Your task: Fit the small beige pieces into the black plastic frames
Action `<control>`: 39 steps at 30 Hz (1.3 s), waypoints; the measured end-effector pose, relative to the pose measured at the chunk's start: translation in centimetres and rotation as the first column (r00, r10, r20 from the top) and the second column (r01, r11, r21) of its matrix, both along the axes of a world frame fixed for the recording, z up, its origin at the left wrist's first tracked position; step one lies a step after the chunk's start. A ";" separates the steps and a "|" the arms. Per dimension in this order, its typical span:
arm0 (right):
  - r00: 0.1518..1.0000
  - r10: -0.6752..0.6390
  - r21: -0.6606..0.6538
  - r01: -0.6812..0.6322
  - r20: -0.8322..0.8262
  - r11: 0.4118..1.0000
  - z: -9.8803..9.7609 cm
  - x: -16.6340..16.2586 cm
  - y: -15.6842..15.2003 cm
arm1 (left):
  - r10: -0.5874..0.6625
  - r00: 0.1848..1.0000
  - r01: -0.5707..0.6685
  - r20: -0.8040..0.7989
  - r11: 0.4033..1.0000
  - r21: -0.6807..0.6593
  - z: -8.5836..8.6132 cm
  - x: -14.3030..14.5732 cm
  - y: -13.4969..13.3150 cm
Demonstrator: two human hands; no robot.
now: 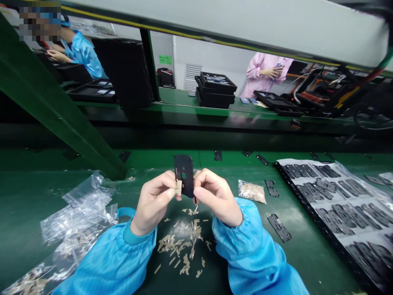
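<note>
Between my two hands, above the green bench, a thin black plastic plate with cutouts (pixel 186 170) stands roughly upright. My right hand (pixel 213 192) pinches it at its right edge. At its lower left, my left hand (pixel 158 196) has thumb and fingers closed on a small beige strip (pixel 179 187), which lies against or just in front of the plate; whether these fingers also grip the plate I cannot tell. Below both hands, many loose beige pieces (pixel 172 243) are scattered on the bench.
Clear plastic bags (pixel 78 217) with beige pieces lie at left. A filled small bag (pixel 252 191) and loose black plates (pixel 278 228) lie right, beside a tray (pixel 299 198) of similar plates. A green post (pixel 70 119) slants at left. Two co-workers are beyond the bench, near stacked black trays (pixel 215 94).
</note>
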State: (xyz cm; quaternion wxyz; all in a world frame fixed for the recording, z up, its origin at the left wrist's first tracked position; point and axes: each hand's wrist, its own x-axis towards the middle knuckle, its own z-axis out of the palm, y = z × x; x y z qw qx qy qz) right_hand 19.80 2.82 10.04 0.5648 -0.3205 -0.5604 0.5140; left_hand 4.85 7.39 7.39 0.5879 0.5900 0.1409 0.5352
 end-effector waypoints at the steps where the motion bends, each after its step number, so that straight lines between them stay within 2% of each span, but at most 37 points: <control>1: 1.000 0.003 0.005 -0.003 0.010 1.000 0.0 0.0 0.0 | -0.017 1.000 0.017 0.007 0.999 -0.042 0.2 0.1 -0.1; 6: 0.996 -0.038 0.078 0.032 0.084 0.996 -0.2 -0.1 0.0 | -0.080 0.996 0.084 0.029 0.964 -0.253 1.0 0.4 -1.0; 10: 0.986 -0.110 0.164 0.089 0.124 0.982 -0.4 -0.3 0.1 | -0.096 0.993 0.114 0.066 0.922 -0.371 1.1 0.6 -1.3; 16: 0.968 -0.207 0.258 0.165 0.142 0.952 -0.7 -0.7 0.2 | -0.093 0.987 0.144 0.131 0.872 -0.468 1.2 1.2 -1.6; 23: 0.910 -0.346 0.346 0.256 0.230 0.903 -1.2 -1.0 0.3 | -0.034 0.990 0.104 0.136 0.828 -0.552 1.5 1.5 -2.7; 26: 0.845 -0.460 0.439 0.316 0.272 0.841 -1.7 -1.2 0.5 | -0.031 0.986 0.124 0.164 0.794 -0.595 1.5 1.8 -3.0; 29: 0.726 -0.622 0.575 0.386 0.294 0.722 -2.3 -1.4 0.8 | -0.032 0.977 0.165 0.212 0.744 -0.648 1.4 2.1 -3.1; 32: 0.631 -0.716 0.701 0.364 0.299 0.613 -2.7 -1.4 1.1 | -0.020 0.972 0.177 0.232 0.711 -0.680 1.3 2.2 -3.2; 35: 0.631 -0.718 0.773 0.285 0.294 0.567 -2.7 -1.4 1.4 | -0.009 0.978 0.150 0.210 0.731 -0.665 1.3 2.1 -3.1; 39: 0.670 -0.696 0.777 0.283 0.259 0.562 -2.4 -1.4 1.3 | -0.022 0.985 0.110 0.172 0.845 -0.523 1.1 1.8 -2.6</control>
